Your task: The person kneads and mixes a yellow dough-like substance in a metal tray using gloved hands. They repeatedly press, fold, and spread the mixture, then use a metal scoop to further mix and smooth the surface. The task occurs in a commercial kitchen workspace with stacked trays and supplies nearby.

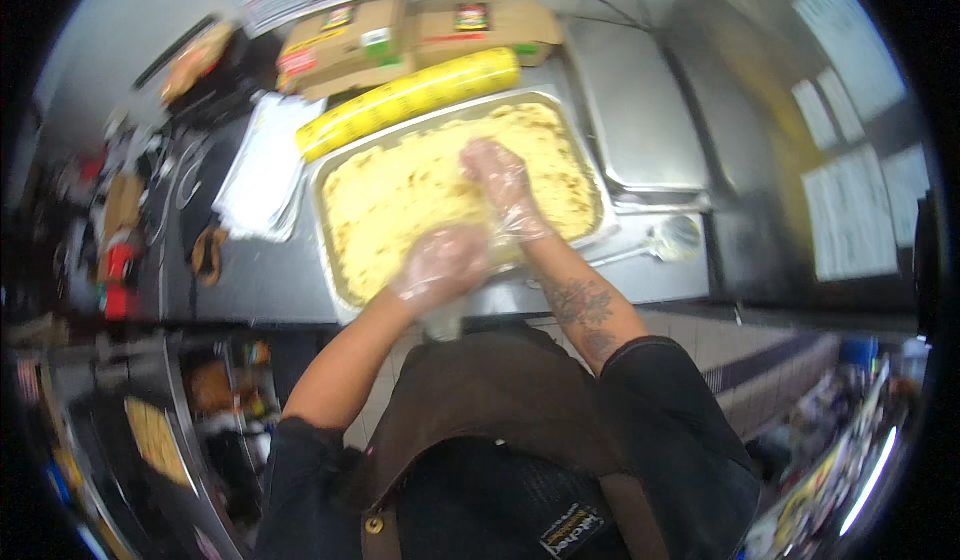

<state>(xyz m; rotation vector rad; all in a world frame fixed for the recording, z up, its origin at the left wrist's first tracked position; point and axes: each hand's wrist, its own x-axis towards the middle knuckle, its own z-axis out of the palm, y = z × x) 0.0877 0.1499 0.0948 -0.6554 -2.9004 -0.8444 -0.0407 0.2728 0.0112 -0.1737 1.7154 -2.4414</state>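
A large rectangular metal tray (600, 177) lies on the steel worktop, filled with a pale yellow, lumpy food mixture (420, 177) with brownish specks. Both hands wear clear plastic gloves. Over the tray's near edge is my left hand (446, 260), blurred, its fingers partly hidden; whether it holds something cannot be told. My right hand (499, 177) is over the middle right of the mixture, fingers curled and pointing away from me; their grip is unclear. Something translucent, perhaps plastic, shows between and below the hands.
A yellow roll of film (409, 102) lies along the tray's far edge, with cardboard boxes (420, 31) behind it. White cloths or papers (262, 170) lie to the left, near a brown roll of tape (208, 256). At right are a metal lid (637, 109) and a smeared utensil (671, 239).
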